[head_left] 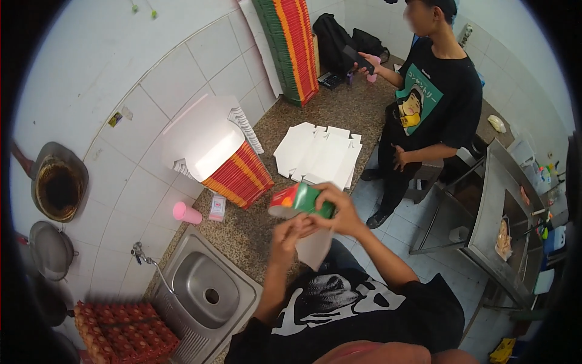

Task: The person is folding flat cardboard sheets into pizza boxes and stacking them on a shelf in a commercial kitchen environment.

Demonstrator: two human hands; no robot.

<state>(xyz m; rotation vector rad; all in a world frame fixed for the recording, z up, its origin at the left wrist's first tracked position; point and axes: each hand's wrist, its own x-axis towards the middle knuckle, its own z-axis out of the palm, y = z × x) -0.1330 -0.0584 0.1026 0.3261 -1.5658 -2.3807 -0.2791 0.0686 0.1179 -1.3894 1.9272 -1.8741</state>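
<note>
Just above the counter's front edge, I hold a small red and green paperboard box [305, 198] between both hands, with a white flap [315, 247] hanging below it. My right hand [341, 211] wraps over its green end, fingers bent round the side. On the lower edge, the fingers of my left hand [286, 238] are pinched together; motion blurs them a little. Flat white box blanks [318, 151] lie in a loose pile beyond my hands. To the left of them leans a nested stack of opened boxes [239, 176], white inside with red and orange edges.
A steel sink [209, 285] is set into the speckled counter [242, 233], near a pink cup [187, 212]. A tall pile of red and green cartons [291, 51] stands at the back. Another person [433, 91] stands at the right, holding a dark phone-like device [359, 59]. Egg trays [124, 330] sit lower left.
</note>
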